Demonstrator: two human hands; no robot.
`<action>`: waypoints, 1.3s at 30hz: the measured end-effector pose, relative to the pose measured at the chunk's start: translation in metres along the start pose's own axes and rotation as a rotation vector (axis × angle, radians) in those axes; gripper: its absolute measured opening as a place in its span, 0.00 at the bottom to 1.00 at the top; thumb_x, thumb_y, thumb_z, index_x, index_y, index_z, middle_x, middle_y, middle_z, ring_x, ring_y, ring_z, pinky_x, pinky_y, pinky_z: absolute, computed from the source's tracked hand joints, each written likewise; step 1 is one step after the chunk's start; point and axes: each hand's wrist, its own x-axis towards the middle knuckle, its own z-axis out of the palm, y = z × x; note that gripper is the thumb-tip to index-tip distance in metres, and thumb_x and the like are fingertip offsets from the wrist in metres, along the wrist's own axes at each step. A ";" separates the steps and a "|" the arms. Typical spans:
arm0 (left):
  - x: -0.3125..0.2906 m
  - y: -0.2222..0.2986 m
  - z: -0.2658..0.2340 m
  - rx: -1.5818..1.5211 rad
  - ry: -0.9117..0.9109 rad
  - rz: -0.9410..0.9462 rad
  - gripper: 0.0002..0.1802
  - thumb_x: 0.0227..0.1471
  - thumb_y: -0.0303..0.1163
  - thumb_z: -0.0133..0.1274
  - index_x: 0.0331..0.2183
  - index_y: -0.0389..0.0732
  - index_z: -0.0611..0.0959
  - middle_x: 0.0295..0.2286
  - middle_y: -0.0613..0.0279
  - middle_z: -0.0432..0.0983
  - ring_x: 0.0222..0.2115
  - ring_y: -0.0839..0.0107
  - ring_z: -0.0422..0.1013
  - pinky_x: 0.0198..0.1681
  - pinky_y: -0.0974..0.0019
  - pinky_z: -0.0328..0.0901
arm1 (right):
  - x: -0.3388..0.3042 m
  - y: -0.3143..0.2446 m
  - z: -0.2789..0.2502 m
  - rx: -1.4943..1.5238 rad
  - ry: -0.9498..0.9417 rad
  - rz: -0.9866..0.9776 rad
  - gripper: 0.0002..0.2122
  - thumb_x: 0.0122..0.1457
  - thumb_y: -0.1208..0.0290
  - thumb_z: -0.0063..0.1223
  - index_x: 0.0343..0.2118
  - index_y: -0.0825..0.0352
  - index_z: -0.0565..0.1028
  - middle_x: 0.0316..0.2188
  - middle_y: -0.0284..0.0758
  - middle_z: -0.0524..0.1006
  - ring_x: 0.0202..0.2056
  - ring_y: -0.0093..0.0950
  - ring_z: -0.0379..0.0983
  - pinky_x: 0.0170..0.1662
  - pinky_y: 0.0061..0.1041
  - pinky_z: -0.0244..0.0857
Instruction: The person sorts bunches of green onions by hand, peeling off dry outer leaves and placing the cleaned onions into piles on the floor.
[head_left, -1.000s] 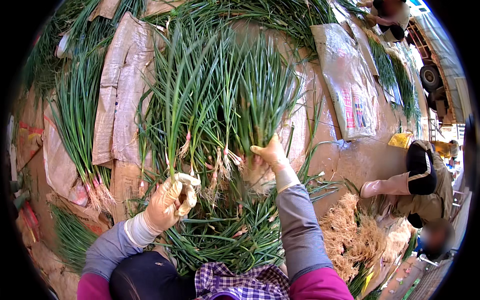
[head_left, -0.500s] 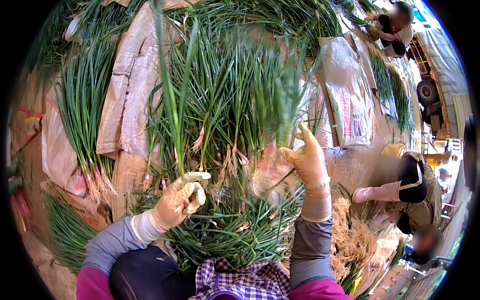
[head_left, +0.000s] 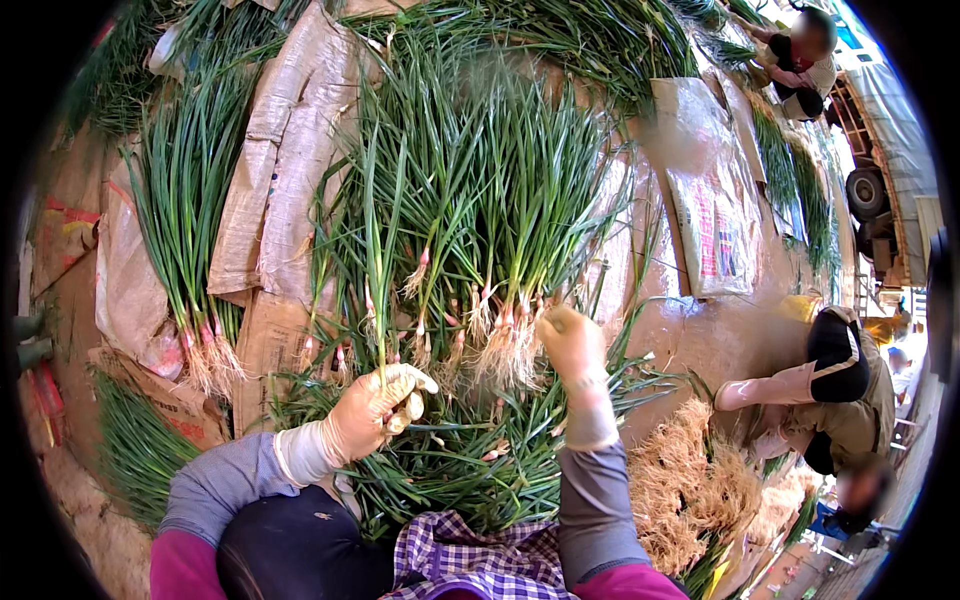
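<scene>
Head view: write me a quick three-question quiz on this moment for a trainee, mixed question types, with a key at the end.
1. True or false: the left hand holds a green stalk near its lower end, with the leaves pointing away from the person.

2. Multiple choice: which of these is nearest the right hand?
A) the wheel
B) the white roots
C) the checked cloth

3. Fill in the blank: the boot at the right of the view is pale ____ in colour.

Key: 1. True. 2. B. 3. Pink.
</scene>
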 end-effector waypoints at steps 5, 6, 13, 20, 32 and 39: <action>0.015 0.002 0.023 0.353 -0.005 0.084 0.13 0.58 0.37 0.42 0.39 0.40 0.73 0.23 0.70 0.69 0.17 0.87 0.59 0.18 0.82 0.53 | 0.049 -0.025 0.028 -0.051 0.098 0.086 0.11 0.52 0.64 0.55 0.33 0.66 0.73 0.26 0.36 0.76 0.25 0.27 0.73 0.29 0.23 0.67; 0.022 0.003 0.022 0.371 0.080 0.128 0.12 0.57 0.35 0.43 0.41 0.40 0.72 0.25 0.70 0.70 0.18 0.87 0.59 0.18 0.83 0.53 | 0.050 -0.025 0.023 0.407 0.084 0.148 0.09 0.53 0.68 0.54 0.35 0.67 0.73 0.24 0.34 0.75 0.23 0.23 0.70 0.24 0.19 0.65; 0.052 0.020 -0.005 1.565 0.448 0.781 0.37 0.43 0.38 0.59 0.50 0.32 0.61 0.46 0.39 0.59 0.49 0.50 0.59 0.52 0.58 0.55 | -0.027 -0.030 -0.015 1.202 -0.562 0.031 0.16 0.53 0.76 0.53 0.44 0.75 0.67 0.25 0.37 0.75 0.16 0.21 0.68 0.20 0.15 0.66; 0.041 -0.023 0.005 0.377 0.088 -0.103 0.09 0.53 0.28 0.49 0.35 0.34 0.70 0.26 0.59 0.73 0.21 0.77 0.68 0.27 0.74 0.65 | -0.076 -0.052 0.057 0.857 -0.410 0.021 0.10 0.54 0.69 0.55 0.33 0.71 0.72 0.22 0.34 0.76 0.20 0.18 0.70 0.24 0.18 0.63; 0.001 -0.022 0.003 -0.327 -0.208 -0.193 0.10 0.58 0.36 0.40 0.36 0.39 0.70 0.21 0.71 0.60 0.16 0.82 0.53 0.18 0.79 0.51 | -0.062 -0.039 0.075 1.401 0.011 0.239 0.10 0.56 0.69 0.51 0.25 0.72 0.74 0.23 0.30 0.74 0.24 0.18 0.66 0.28 0.20 0.62; -0.006 -0.026 -0.022 -0.391 -0.250 -0.231 0.15 0.57 0.37 0.41 0.39 0.36 0.70 0.22 0.69 0.62 0.21 0.79 0.57 0.23 0.76 0.56 | -0.089 -0.032 0.019 0.327 -0.882 -0.166 0.23 0.56 0.48 0.45 0.42 0.64 0.74 0.32 0.40 0.78 0.29 0.28 0.73 0.37 0.28 0.68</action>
